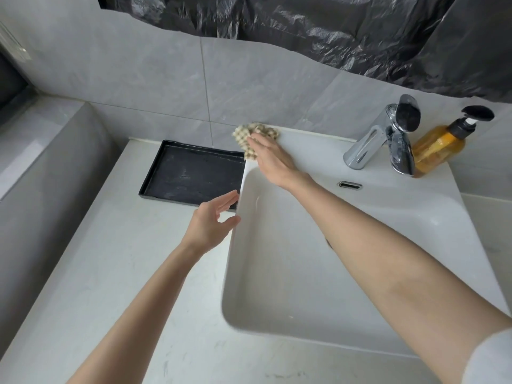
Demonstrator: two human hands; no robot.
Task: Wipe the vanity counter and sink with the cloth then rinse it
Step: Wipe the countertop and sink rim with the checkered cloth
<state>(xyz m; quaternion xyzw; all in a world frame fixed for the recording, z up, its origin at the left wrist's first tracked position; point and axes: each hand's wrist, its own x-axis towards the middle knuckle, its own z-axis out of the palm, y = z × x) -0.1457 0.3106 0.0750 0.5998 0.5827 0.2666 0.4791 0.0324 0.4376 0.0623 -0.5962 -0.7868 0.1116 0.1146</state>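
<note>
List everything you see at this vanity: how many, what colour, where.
cloth: one, beige checked, sink's back-left corner
sink: one, white, on the counter
counter: one, pale marbled, around sink
tray: one, black, counter left of sink
faucet: one, chrome, sink's back ledge
soap bottle: one, amber, black pump, right of faucet
plastic sheeting: one, black, above grey wall tiles
left hand: one, open, beside sink's left rim
right hand: one, flat, pressing the cloth

beige checked cloth [256,137], white sink [277,273], black tray [191,173], amber soap bottle [437,149], grey tiles [138,79]
</note>
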